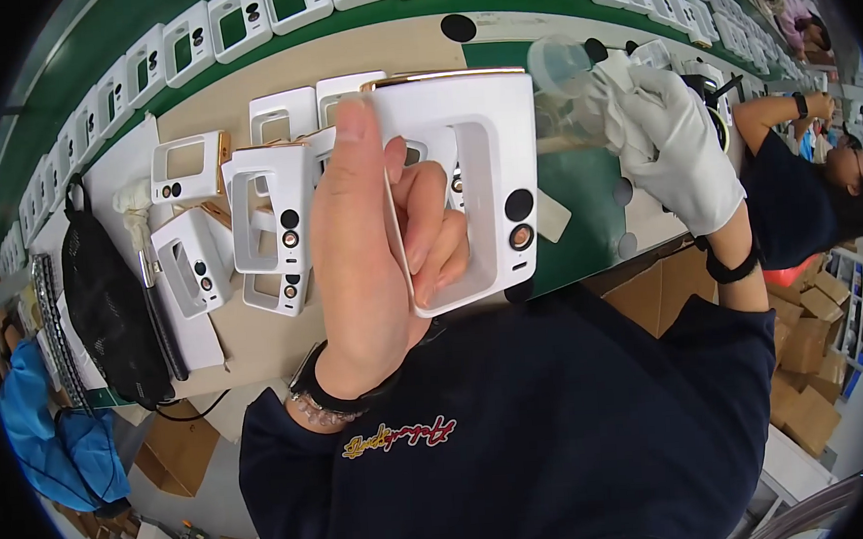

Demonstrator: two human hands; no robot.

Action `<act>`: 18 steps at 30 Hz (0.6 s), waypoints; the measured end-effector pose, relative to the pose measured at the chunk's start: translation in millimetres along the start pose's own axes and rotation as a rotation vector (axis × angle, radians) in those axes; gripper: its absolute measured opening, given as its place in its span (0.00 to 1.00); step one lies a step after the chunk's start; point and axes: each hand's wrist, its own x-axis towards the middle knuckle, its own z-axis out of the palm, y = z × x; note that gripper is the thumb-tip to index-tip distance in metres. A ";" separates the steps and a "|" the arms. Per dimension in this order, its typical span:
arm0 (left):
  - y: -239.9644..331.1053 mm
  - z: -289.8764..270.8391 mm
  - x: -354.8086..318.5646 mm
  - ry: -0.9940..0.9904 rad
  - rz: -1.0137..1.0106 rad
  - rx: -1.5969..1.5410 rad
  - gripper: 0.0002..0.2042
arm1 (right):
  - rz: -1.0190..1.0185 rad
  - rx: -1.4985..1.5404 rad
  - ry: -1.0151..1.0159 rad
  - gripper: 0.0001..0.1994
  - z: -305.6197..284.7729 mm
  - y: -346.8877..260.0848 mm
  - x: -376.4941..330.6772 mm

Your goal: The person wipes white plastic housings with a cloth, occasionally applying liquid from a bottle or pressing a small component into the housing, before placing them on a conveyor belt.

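Though bare, left grip [362,239] upright.

Housing [513,156] smooth plastic; glove [683,150] matt cloth; pouch [112,299] mesh.

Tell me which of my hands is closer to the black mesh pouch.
Left. Your bare left hand, gripping a white housing, is right of the black mesh pouch; your gloved right hand is farther right, beyond that housing.

The bare left hand [356,254] sits just off centre toward ten o'clock, thumb [353,141] pointing to twelve, fingers [427,201] curled; the white-gloved right hand [681,155] is at two, its forearm [739,285] at three.
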 end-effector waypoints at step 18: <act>-9.9 2.1 2.8 -0.006 0.030 0.090 0.16 | -0.114 0.477 0.060 0.09 -19.1 -29.4 10.8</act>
